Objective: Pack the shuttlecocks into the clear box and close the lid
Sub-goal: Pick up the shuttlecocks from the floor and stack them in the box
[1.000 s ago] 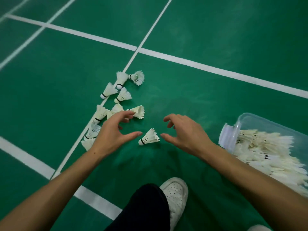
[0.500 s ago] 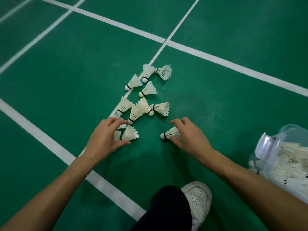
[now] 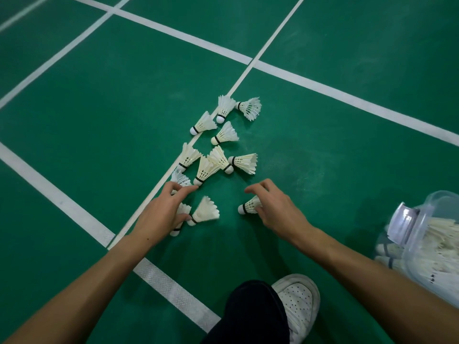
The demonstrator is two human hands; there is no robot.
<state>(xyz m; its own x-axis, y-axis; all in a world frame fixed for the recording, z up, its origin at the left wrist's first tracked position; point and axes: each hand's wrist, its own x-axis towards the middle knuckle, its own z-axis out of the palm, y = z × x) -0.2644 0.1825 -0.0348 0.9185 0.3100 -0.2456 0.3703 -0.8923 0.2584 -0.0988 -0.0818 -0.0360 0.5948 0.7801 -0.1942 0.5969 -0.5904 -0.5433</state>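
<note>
Several white feather shuttlecocks (image 3: 224, 134) lie scattered along a thin white court line on the green floor. My left hand (image 3: 161, 212) pinches two shuttlecocks (image 3: 205, 211) under its thumb, and its fingers stretch onto another shuttlecock (image 3: 180, 179). My right hand (image 3: 275, 209) grips a single shuttlecock (image 3: 249, 206) by its feathers, cork pointing left. The clear box (image 3: 432, 244) lies at the right edge, packed with shuttlecocks, with its pale latch (image 3: 403, 225) facing me. No lid can be made out.
My white shoe (image 3: 299, 301) and dark trouser leg (image 3: 250, 316) sit at the bottom centre, between my arms. Broad white court lines (image 3: 59, 197) cross the green floor to the left and in the distance.
My left hand has drawn two shuttlecocks under its thumb and reached its fingers forward. My right hand has closed on the lone shuttlecock. The view has shifted left, pushing the box toward the right edge.
</note>
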